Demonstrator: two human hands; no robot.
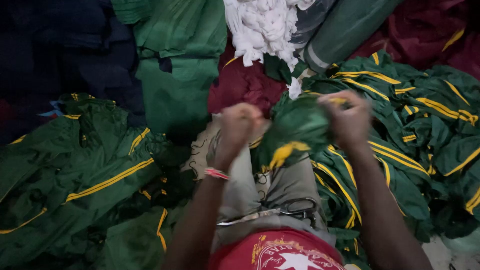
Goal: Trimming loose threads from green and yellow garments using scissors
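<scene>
My view is dim, and the top left corner is almost black. Soft light falls on the white cloth bundle (262,27) at the top. Both my hands (240,125) look blurry and smeared. No glare shows anywhere.

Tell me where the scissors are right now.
In the head view the scissors lie on the person's lap, low and just right of centre, below the green cloth that both hands hold up.

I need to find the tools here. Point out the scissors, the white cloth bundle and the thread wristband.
scissors (300,207), head view, on the dark handle loops.
white cloth bundle (262,25), head view, mid-bundle.
thread wristband (216,173), head view, on the band.
</scene>
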